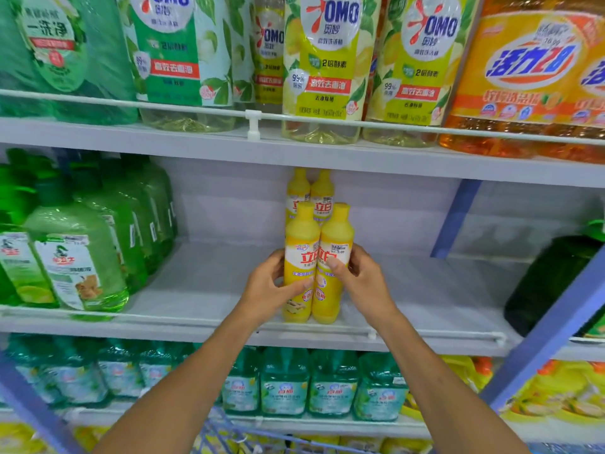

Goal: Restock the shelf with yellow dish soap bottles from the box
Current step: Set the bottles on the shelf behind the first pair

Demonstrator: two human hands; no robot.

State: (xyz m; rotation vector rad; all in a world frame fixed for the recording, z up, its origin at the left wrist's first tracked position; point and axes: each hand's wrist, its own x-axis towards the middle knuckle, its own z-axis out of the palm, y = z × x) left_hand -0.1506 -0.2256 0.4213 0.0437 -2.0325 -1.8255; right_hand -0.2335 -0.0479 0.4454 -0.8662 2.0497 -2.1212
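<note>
Head cam: two-handed placement on the middle shelf. Left hand wraps the left yellow dish soap bottle, thumb across the label, fingers curled round its left side. Right hand wraps the right yellow dish soap bottle the same way.

Both bottles are upright with sides touching, bases down at the shelf just behind the front rail. Can't tell if their full weight is on the shelf. Both grips sit at mid-body: caps above the hands, bases below. Rear pair of the same bottles stands directly behind, on the far side.

My read: the step is seating this front pair. To do it well:
- keep them square, labels facing out
- slide straight back toward the rear pair without tipping it
- release one hand at a time

Box not in view.
</note>
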